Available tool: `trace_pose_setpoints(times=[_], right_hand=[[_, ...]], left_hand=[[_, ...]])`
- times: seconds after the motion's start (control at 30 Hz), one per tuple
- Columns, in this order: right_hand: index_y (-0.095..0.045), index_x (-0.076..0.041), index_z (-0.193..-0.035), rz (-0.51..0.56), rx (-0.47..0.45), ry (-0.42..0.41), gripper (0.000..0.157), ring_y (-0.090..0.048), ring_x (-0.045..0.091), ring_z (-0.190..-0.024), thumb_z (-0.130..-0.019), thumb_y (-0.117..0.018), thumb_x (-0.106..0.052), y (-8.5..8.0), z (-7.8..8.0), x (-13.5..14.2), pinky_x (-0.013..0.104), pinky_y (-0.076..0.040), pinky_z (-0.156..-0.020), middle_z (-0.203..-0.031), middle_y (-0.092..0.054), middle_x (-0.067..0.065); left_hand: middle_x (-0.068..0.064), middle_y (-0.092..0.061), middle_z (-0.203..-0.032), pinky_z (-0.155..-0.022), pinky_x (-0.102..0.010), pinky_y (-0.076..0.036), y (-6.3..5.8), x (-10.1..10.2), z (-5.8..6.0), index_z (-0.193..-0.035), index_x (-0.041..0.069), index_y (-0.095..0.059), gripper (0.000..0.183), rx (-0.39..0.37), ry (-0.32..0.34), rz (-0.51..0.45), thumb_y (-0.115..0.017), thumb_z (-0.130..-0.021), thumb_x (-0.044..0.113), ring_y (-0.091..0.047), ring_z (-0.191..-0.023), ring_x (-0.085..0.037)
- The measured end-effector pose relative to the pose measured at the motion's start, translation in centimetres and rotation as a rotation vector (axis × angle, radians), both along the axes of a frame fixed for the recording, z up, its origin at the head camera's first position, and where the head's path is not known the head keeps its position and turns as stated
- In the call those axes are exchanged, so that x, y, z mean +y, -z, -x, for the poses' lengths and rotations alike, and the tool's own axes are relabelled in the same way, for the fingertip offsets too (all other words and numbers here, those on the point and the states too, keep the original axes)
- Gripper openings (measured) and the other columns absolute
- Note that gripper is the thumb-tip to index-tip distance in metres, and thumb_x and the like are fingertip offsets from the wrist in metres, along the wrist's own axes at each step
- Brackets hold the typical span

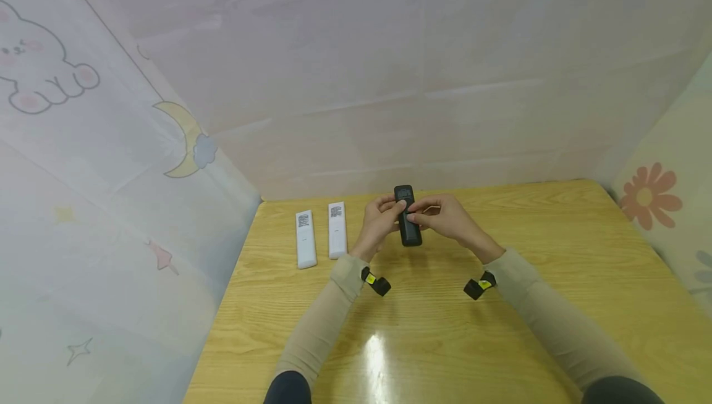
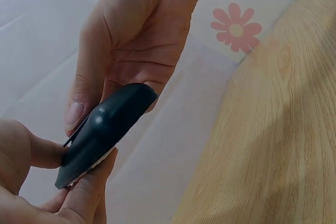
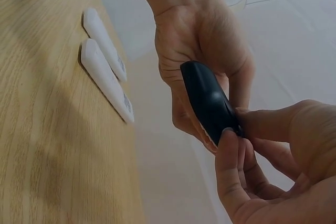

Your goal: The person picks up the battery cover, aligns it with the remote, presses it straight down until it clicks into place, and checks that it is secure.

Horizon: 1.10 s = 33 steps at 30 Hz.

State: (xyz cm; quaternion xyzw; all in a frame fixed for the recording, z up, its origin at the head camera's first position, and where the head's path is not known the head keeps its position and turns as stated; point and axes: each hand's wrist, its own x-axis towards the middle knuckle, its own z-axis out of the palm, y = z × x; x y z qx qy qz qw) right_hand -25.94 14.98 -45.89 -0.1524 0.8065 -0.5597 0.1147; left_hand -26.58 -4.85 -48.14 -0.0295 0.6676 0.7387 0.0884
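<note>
A black remote control [image 1: 410, 231] is held above the table with its back up, a printed label near its far end. My left hand [image 1: 381, 222] grips it from the left, thumb on the back and fingers beneath. From the other side my right hand [image 1: 447, 217] pinches at its middle with thumb and forefinger. In the left wrist view, a thin dark edge stands slightly apart from the remote control's body [image 2: 113, 124] by the right thumb. Fingers of both hands hide parts of it in the right wrist view.
Two white remote controls, one farther left [image 1: 306, 243] and one nearer [image 1: 337, 234], lie on the wooden table [image 1: 434, 342] left of my hands, labels up. A pale wall sheet [image 1: 356, 113] hangs behind the table's far edge, with printed sheets at both sides.
</note>
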Motion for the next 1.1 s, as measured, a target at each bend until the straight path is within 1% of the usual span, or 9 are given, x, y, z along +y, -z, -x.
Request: trace_pose_setpoints(times=[0.3,0.6,0.73,0.97,1.07,1.1], right_hand=[[-0.075,0.001,-0.125,0.014,0.017,0.022,0.029,-0.075,0.030,-0.098,-0.102,-0.076,-0.017,0.1,-0.3,-0.2,0.033,-0.066,-0.077,-0.115,-0.070,0.021],[-0.075,0.001,-0.123,0.032,0.013,0.040,0.027,-0.075,0.028,-0.095,-0.101,-0.076,-0.015,0.6,-0.3,-0.2,0.033,-0.066,-0.075,-0.109,-0.069,0.019],[-0.072,0.002,-0.125,0.042,-0.010,0.053,0.031,-0.075,0.027,-0.096,-0.100,-0.077,-0.017,0.6,-0.3,-0.3,0.033,-0.066,-0.077,-0.110,-0.067,0.018],[-0.063,0.004,-0.132,0.066,-0.046,0.067,0.043,-0.074,0.025,-0.101,-0.099,-0.079,-0.018,0.8,-0.2,-0.5,0.032,-0.067,-0.081,-0.119,-0.062,0.019],[-0.060,0.005,-0.134,0.083,-0.066,0.066,0.046,-0.075,0.027,-0.101,-0.099,-0.079,-0.017,0.9,-0.1,-0.4,0.036,-0.068,-0.081,-0.120,-0.059,0.020],[-0.059,0.005,-0.135,0.090,-0.074,0.066,0.047,-0.075,0.028,-0.101,-0.099,-0.079,-0.017,1.0,-0.1,-0.4,0.039,-0.068,-0.083,-0.121,-0.059,0.020]], left_hand=[[-0.019,-0.065,-0.140,-0.092,-0.043,-0.066,0.2,0.1,0.1,-0.146,0.002,-0.056,0.048,0.000,-0.013,0.000,-0.071,-0.105,0.022,-0.074,-0.116,-0.030],[-0.019,-0.067,-0.137,-0.091,-0.043,-0.066,0.1,0.3,0.1,-0.145,0.001,-0.058,0.047,-0.005,-0.022,0.010,-0.072,-0.104,0.021,-0.074,-0.115,-0.032],[-0.019,-0.067,-0.137,-0.090,-0.044,-0.066,0.1,0.3,0.0,-0.143,0.001,-0.059,0.046,-0.004,-0.025,0.010,-0.072,-0.104,0.020,-0.075,-0.114,-0.032],[-0.020,-0.067,-0.136,-0.090,-0.044,-0.066,0.0,0.3,0.0,-0.142,0.000,-0.059,0.044,0.001,-0.031,0.011,-0.072,-0.104,0.019,-0.075,-0.112,-0.032],[-0.020,-0.067,-0.137,-0.090,-0.044,-0.066,0.0,0.3,0.0,-0.142,0.001,-0.059,0.045,-0.001,-0.029,0.011,-0.072,-0.104,0.019,-0.075,-0.112,-0.032],[-0.020,-0.066,-0.137,-0.091,-0.044,-0.066,0.0,0.3,0.0,-0.142,0.001,-0.059,0.045,-0.002,-0.028,0.009,-0.072,-0.104,0.019,-0.075,-0.112,-0.032]])
